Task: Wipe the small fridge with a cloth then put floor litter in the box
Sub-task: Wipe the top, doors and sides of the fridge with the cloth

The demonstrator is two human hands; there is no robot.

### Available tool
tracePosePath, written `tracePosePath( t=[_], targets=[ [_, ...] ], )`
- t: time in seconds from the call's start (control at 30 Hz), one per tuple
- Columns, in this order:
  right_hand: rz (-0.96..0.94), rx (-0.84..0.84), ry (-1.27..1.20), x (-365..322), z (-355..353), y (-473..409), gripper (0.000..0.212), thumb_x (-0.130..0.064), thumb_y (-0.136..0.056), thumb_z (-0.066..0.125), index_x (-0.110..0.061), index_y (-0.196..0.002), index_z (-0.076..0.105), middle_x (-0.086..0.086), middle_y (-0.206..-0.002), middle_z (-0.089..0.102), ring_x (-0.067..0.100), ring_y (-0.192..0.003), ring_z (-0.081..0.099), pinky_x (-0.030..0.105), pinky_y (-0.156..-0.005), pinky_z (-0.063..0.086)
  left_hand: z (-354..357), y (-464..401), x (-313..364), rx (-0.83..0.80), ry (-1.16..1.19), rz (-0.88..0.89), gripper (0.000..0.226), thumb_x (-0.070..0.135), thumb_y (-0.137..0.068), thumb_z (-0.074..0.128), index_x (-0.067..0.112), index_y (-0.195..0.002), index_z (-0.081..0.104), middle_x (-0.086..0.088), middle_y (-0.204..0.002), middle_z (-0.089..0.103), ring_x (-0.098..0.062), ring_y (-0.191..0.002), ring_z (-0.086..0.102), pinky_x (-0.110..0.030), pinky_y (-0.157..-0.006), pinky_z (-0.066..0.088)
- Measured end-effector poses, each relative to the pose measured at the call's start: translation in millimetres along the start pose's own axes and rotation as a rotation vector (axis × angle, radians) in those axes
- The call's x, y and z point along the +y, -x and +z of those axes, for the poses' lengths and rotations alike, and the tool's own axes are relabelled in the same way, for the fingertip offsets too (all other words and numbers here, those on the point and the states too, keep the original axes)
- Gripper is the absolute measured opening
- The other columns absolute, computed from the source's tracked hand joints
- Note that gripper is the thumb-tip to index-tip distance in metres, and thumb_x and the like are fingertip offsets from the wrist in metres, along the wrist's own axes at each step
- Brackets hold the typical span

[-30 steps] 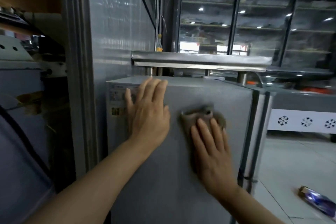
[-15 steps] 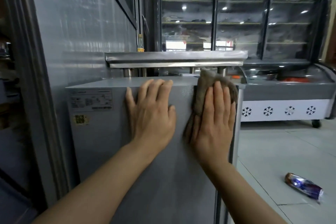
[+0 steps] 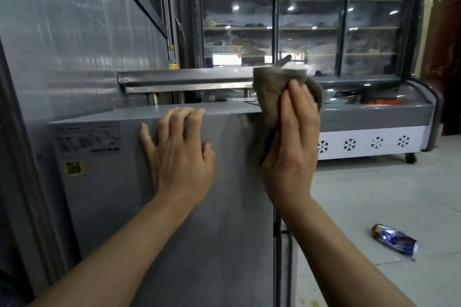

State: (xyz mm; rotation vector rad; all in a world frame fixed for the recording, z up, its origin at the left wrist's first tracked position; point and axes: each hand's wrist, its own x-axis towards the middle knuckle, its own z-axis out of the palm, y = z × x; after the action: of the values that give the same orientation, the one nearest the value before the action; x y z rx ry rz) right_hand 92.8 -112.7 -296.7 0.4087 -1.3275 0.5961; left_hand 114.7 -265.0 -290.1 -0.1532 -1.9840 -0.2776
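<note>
- Pressing a crumpled grey-brown cloth against the upper right corner of the small fridge, the right hand sits just right of the frame's centre.
- The right hand's fingers lie straight and close together over the cloth, holding it flat to the fridge's side edge; whether the thumb hooks behind the cloth cannot be seen.
- The cloth rises above the fridge's top edge, one tip sticking up near the middle of the frame.
- The left hand lies flat on the grey fridge side at centre, fingers slightly spread and bent over the top edge, thumb out to the left.
- A white printed label and a small yellow sticker sit on the fridge at the left, beside the left hand but apart from it.
- Right of the fridge's vertical edge, pale tiled floor opens out toward the right of the frame.
- On that floor at lower right lies a crushed blue and silver can, on its side, well apart from the fridge.
- Behind, across the upper frame, stands a tall glass-door display cooler with a low chest case before it.
- A steel shelf runs just above and behind the fridge top.
</note>
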Motion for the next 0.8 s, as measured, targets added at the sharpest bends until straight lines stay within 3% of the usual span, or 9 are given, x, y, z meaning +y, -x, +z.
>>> tracePosePath(
  t=[0.13, 0.53, 0.6, 0.73, 0.8],
  targets=[
    [0.065, -0.137, 0.240, 12.2, 2.4, -12.4, 0.039, -0.001, -0.093, 0.044, 0.001, -0.131, 0.051, 0.023, -0.142, 0.042, 0.040, -0.135, 0.033, 0.052, -0.110, 0.029, 0.1, -0.5, 4.7, 0.024, 0.012, -0.033, 0.053, 0.014, -0.075, 0.058, 0.013, -0.127, 0.047, -0.009, -0.131, 0.048, -0.030, -0.129, 0.038, -0.062, -0.107, 0.013],
    [0.138, -0.244, 0.195, 24.1, -8.6, 53.4, 0.053, -0.002, -0.090, 0.049, -0.012, -0.140, 0.038, 0.023, -0.152, 0.018, 0.037, -0.140, 0.024, 0.047, -0.098, 0.044, 5.3, 0.0, 6.2, 0.080, 0.005, -0.028, 0.054, 0.011, -0.071, 0.062, 0.012, -0.124, 0.050, -0.010, -0.130, 0.050, -0.031, -0.127, 0.039, -0.060, -0.104, 0.019],
    [0.174, -0.303, 0.189, 22.7, -18.4, 76.7, 0.058, -0.001, -0.087, 0.054, -0.013, -0.140, 0.035, 0.022, -0.152, 0.016, 0.038, -0.139, 0.027, 0.046, -0.095, 0.046, 4.5, 0.4, 5.1, 0.062, -0.002, -0.028, 0.054, 0.012, -0.072, 0.062, 0.012, -0.125, 0.049, -0.010, -0.131, 0.049, -0.031, -0.127, 0.039, -0.060, -0.105, 0.018],
    [0.212, -0.464, 0.200, 22.7, -44.1, 131.9, 0.081, 0.011, -0.065, 0.069, -0.009, -0.137, 0.037, 0.025, -0.150, 0.014, 0.046, -0.131, 0.036, 0.045, -0.083, 0.050, 0.0, -0.2, 4.1, 0.014, -0.020, -0.006, 0.056, 0.013, -0.075, 0.062, 0.012, -0.129, 0.047, -0.010, -0.135, 0.047, -0.031, -0.130, 0.036, -0.060, -0.105, 0.018],
    [0.220, -0.525, 0.166, 24.1, -51.0, 144.1, 0.083, 0.005, -0.069, 0.070, -0.017, -0.141, 0.035, 0.016, -0.154, 0.010, 0.042, -0.133, 0.037, 0.044, -0.086, 0.049, -2.5, 3.2, 5.0, -0.009, -0.036, 0.004, 0.062, 0.011, -0.074, 0.064, 0.012, -0.133, 0.044, -0.010, -0.139, 0.043, -0.031, -0.133, 0.034, -0.064, -0.105, 0.016]
  ],
)
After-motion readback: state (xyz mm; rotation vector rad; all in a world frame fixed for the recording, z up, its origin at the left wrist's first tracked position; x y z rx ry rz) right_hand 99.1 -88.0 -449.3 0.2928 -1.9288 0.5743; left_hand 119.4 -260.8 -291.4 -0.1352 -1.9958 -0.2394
